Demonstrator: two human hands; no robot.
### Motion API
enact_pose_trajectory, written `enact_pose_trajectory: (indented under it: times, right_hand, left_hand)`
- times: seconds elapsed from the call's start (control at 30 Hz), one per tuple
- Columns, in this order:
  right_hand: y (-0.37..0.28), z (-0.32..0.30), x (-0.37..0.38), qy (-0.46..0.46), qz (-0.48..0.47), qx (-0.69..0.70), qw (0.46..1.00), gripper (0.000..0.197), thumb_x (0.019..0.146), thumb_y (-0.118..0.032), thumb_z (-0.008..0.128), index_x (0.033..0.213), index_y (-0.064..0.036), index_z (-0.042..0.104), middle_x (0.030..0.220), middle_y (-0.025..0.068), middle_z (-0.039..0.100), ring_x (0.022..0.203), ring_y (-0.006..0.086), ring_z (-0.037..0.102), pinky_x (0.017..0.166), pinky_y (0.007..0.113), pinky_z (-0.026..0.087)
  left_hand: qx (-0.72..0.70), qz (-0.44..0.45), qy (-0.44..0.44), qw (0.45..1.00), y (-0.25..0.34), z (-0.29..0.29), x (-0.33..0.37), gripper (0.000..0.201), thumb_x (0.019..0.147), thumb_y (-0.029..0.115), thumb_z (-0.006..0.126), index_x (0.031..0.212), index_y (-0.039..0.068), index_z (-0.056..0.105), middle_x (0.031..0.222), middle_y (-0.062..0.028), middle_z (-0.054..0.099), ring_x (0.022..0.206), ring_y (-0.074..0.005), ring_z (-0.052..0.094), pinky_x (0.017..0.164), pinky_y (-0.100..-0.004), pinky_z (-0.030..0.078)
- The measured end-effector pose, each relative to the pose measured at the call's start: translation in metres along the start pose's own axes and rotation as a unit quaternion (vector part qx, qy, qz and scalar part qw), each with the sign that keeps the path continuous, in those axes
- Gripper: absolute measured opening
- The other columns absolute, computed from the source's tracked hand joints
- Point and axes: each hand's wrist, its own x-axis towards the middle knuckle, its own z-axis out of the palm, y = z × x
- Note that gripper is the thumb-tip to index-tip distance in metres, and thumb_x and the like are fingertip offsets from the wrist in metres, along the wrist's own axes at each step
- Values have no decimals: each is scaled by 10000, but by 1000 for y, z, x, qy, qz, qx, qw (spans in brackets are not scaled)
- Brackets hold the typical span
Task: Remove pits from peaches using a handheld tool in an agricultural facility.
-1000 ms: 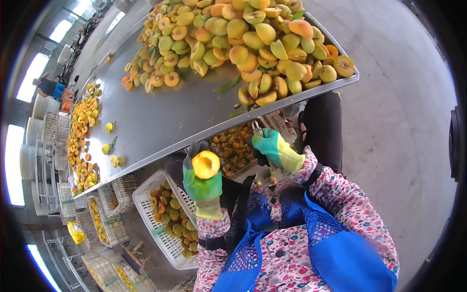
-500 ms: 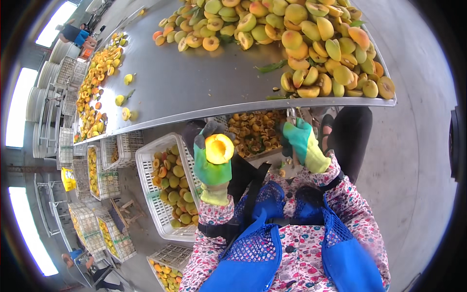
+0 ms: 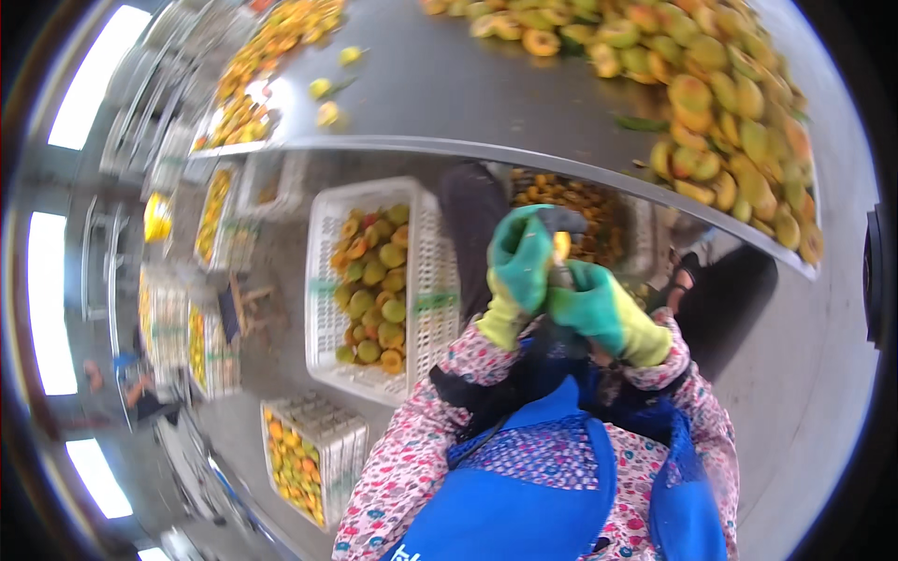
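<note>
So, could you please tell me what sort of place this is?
Most likely a fruit-processing workshop: halved, peach-like stone fruits are heaped on a long metal table, a white perforated plastic crate beside the worker holds more, and other fruit-filled crates stand around the floor.

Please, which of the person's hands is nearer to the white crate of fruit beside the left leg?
Left. The left hand is to the right of the white crate, apart from it; the right hand is farther right, beyond the left one.
</note>
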Motion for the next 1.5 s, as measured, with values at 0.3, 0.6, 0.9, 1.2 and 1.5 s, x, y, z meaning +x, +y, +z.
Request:
enact_pose_trajectory:
  times: [0.3, 0.6, 0.9, 1.2, 1.5]
  right_hand:
    - [41, -46, 7, -27, -11, 148, 989, 458, 800, -430, 626, 960, -15, 518, 704, 59, 521, 559, 179, 513, 405, 275, 405]
    - [50, -63, -7, 180, 15, 26, 983, 344, 914, -352, 474, 845, -22, 541, 440, 5, 462, 311, 121, 444, 315, 227, 325]
    - [49, -70, -26, 305, 42, 195, 931, 318, 857, -358, 564, 883, -42, 562, 641, 17, 546, 459, 101, 478, 394, 254, 357]
    - [14, -80, -22, 439, -251, -146, 850, 246, 836, -236, 555, 955, -24, 520, 683, 176, 594, 578, 292, 600, 497, 390, 455]
    - [6, -57, -6, 441, -256, -181, 841, 250, 849, -225, 545, 932, 1, 476, 658, 213, 596, 648, 374, 613, 568, 438, 465]
  left_hand:
    - [488, 101, 193, 845, -35, -136, -1, 197, 884, 205, 504, 920, 31, 590, 836, -92, 619, 740, -222, 584, 666, -351, 458]
    - [533, 206, 75, 817, -39, -82, 76, 191, 808, 80, 617, 987, 13, 625, 1018, -162, 619, 906, -300, 604, 789, -371, 492]
    - [445, 20, -402, 800, -75, 150, 149, 543, 774, 286, 651, 1230, 51, 472, 1188, -193, 541, 1060, -331, 557, 815, -391, 493]
    - [-108, -177, -227, 952, -21, 108, 116, 363, 821, 57, 590, 1161, -43, 513, 913, -78, 599, 772, -129, 582, 717, -241, 485]
    - [73, 21, -141, 987, -10, 95, 61, 399, 967, 287, 409, 1236, -7, 423, 1134, -158, 541, 1019, -234, 535, 916, -349, 429]
